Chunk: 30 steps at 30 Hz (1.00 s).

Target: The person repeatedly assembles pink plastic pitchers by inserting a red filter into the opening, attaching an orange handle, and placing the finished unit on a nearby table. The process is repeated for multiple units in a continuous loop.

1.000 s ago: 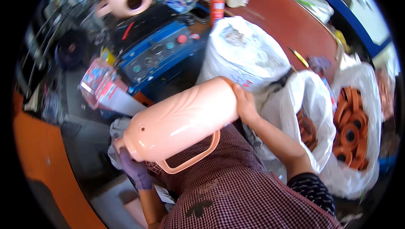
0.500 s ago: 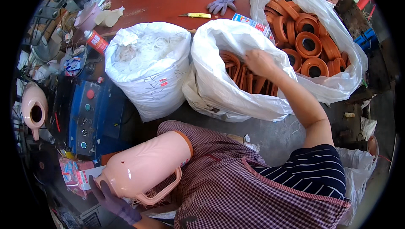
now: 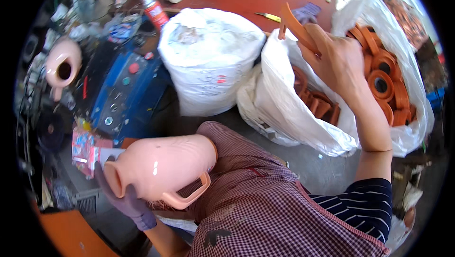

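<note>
The gloved left hand (image 3: 129, 206) is gripping the pink jug (image 3: 170, 164) around its mouth end; the jug is lying against the checked apron's (image 3: 256, 205) left edge. The right hand (image 3: 339, 59) is pinching an orange-brown curved strip (image 3: 297, 28), which is jutting leftward above the white sack's (image 3: 279, 79) rim.

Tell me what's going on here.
A person's gloved left hand holds a pink jug at its mouth end, on its side by the checked apron. The bare right hand grips a curved orange piece above an open white bag. More orange pieces lie inside; orange rings fill another bag.
</note>
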Each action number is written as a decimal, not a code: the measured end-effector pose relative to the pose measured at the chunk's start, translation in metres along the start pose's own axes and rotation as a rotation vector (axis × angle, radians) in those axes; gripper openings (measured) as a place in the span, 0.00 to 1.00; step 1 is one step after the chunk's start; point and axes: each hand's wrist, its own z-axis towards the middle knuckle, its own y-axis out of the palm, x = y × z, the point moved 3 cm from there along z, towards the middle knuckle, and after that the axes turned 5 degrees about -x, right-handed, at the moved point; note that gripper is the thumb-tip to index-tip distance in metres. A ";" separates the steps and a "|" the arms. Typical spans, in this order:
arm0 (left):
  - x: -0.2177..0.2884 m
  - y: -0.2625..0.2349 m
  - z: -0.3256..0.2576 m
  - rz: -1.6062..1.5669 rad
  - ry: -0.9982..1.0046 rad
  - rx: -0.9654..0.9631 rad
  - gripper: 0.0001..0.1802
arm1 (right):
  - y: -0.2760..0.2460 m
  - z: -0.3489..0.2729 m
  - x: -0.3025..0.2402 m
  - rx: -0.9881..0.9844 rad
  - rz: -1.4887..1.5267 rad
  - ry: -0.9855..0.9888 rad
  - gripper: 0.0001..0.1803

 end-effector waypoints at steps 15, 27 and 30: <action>0.009 -0.085 -0.054 0.032 0.038 0.083 0.59 | 0.078 0.057 -0.336 -0.426 2.176 -0.358 0.15; 0.003 -0.084 -0.055 0.014 -0.042 0.072 0.58 | 0.107 0.044 -0.383 -0.913 2.587 0.501 0.18; 0.006 -0.075 -0.051 0.018 -0.015 -0.014 0.57 | 0.111 0.045 -0.388 -0.888 2.327 0.517 0.18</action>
